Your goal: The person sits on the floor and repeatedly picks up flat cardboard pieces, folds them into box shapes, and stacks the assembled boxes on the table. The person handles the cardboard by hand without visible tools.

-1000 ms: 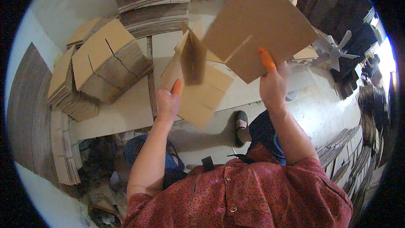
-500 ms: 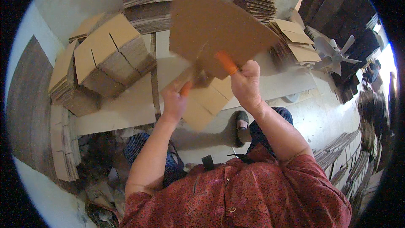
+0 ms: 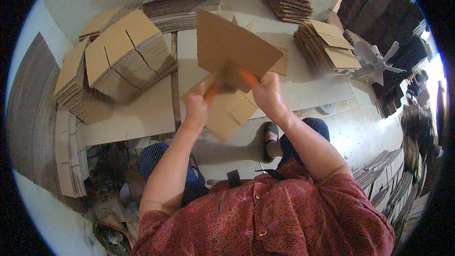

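Note:
A brown cardboard panel [image 3: 237, 45] stands tilted between my hands, above the pale tabletop [image 3: 147, 118]. My right hand [image 3: 269, 94] is closed on its lower right corner; an orange cover sits on one finger. My left hand [image 3: 195, 106], also with an orange finger cover, grips a cardboard piece at the lower left, partly hidden by the fingers. The panel seems to cross other cardboard pieces where its lower part blurs. Below this, a lighter cardboard piece [image 3: 230, 116] slants over the table's near edge. More cardboard corners [image 3: 279, 61] show behind the panel.
Slotted cardboard stacks [image 3: 128, 54] stand at the left of the table, with more stacks [image 3: 182, 0] at the back. Two smaller piles [image 3: 327, 47] [image 3: 286, 0] sit at the right. A white fan [image 3: 377, 59] is beyond the right end. Bundled cardboard [image 3: 388, 170] lies at lower right.
The panel has come down and its right end has shifted left. My right hand has moved left and slightly lower, closer to my left hand. More cardboard corners show behind the panel.

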A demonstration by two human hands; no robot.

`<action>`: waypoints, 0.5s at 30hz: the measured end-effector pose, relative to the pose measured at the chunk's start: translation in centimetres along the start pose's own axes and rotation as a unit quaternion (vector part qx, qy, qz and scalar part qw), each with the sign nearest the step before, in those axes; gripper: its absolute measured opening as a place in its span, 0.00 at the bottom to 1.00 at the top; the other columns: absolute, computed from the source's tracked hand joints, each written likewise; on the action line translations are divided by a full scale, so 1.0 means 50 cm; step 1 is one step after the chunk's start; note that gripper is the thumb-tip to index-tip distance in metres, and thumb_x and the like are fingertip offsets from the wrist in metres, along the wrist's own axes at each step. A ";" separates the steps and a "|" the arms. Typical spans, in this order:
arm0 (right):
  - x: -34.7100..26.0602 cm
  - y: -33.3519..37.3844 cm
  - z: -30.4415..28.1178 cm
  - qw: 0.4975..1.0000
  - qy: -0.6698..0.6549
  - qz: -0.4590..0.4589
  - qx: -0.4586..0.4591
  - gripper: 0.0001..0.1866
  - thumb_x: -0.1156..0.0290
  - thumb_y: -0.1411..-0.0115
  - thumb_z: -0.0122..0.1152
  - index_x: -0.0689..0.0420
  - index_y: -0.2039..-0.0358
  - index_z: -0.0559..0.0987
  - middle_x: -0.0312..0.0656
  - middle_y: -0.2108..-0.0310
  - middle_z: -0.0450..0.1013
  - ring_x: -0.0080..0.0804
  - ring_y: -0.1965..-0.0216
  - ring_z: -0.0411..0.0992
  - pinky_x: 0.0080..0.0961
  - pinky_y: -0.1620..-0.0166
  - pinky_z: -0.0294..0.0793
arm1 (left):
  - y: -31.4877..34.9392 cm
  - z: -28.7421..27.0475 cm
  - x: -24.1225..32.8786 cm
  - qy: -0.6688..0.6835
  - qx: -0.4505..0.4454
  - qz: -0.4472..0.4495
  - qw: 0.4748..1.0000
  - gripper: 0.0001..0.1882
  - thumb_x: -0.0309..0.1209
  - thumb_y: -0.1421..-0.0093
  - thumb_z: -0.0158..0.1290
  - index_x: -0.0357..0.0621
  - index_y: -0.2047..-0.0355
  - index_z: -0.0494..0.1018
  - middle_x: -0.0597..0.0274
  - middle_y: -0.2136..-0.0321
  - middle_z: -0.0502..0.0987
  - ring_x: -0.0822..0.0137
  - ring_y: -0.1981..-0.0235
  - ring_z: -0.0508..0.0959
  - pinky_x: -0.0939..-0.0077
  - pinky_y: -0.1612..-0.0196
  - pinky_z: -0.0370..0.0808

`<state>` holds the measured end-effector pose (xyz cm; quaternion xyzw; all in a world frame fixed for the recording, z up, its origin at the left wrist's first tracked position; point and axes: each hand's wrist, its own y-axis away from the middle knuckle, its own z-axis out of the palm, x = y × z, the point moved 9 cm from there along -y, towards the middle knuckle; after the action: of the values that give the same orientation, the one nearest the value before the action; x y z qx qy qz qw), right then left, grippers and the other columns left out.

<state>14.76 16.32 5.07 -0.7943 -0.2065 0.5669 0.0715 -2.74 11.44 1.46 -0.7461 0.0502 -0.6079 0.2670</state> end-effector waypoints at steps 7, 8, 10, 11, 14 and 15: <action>-0.051 0.001 -0.020 0.999 -0.019 0.007 0.025 0.09 0.74 0.44 0.60 0.65 0.65 0.78 0.29 0.73 0.74 0.14 0.73 0.64 0.17 0.72 0.67 | 0.004 0.005 -0.064 -0.036 -0.048 -0.111 0.992 0.14 0.33 0.43 0.54 0.37 0.59 0.73 0.62 0.63 0.78 0.69 0.61 0.76 0.73 0.57 0.70; -0.059 0.000 -0.025 1.000 0.005 0.007 0.022 0.09 0.73 0.44 0.60 0.65 0.65 0.78 0.28 0.75 0.74 0.14 0.74 0.64 0.17 0.73 0.66 | 0.001 0.006 -0.048 -0.016 -0.044 -0.094 0.994 0.14 0.33 0.43 0.54 0.37 0.59 0.73 0.62 0.62 0.77 0.70 0.61 0.75 0.73 0.56 0.70; -0.082 0.000 -0.031 0.999 0.043 0.023 0.005 0.09 0.73 0.45 0.61 0.66 0.66 0.79 0.27 0.77 0.72 0.13 0.76 0.62 0.18 0.76 0.64 | 0.001 0.011 -0.013 0.024 -0.036 -0.057 0.997 0.14 0.32 0.43 0.54 0.37 0.58 0.72 0.61 0.61 0.77 0.71 0.60 0.75 0.74 0.55 0.70; -0.108 0.004 -0.034 0.998 0.059 0.038 -0.008 0.09 0.73 0.45 0.61 0.66 0.66 0.79 0.27 0.79 0.71 0.13 0.76 0.61 0.18 0.77 0.63 | 0.005 0.018 -0.012 0.065 -0.039 -0.086 0.993 0.14 0.32 0.43 0.53 0.37 0.58 0.72 0.61 0.61 0.77 0.71 0.60 0.74 0.74 0.55 0.70; -0.113 0.024 -0.035 0.999 -0.044 0.008 0.024 0.08 0.74 0.44 0.60 0.66 0.67 0.79 0.26 0.81 0.69 0.12 0.77 0.60 0.19 0.79 0.61 | 0.012 0.033 -0.009 0.137 -0.046 -0.116 0.983 0.14 0.30 0.42 0.53 0.38 0.57 0.72 0.62 0.60 0.77 0.71 0.59 0.74 0.73 0.54 0.70; -0.107 0.029 -0.039 0.993 -0.103 -0.015 0.047 0.07 0.74 0.44 0.59 0.66 0.68 0.79 0.27 0.81 0.69 0.12 0.77 0.59 0.19 0.79 0.61 | 0.009 0.035 -0.002 0.126 -0.049 -0.090 0.987 0.14 0.30 0.42 0.53 0.38 0.57 0.72 0.63 0.60 0.77 0.72 0.59 0.74 0.73 0.54 0.70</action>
<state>15.48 13.03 9.91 -0.7242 -0.1976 0.6538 0.0950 -1.03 11.68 0.95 -0.6770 0.0461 -0.7155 0.1661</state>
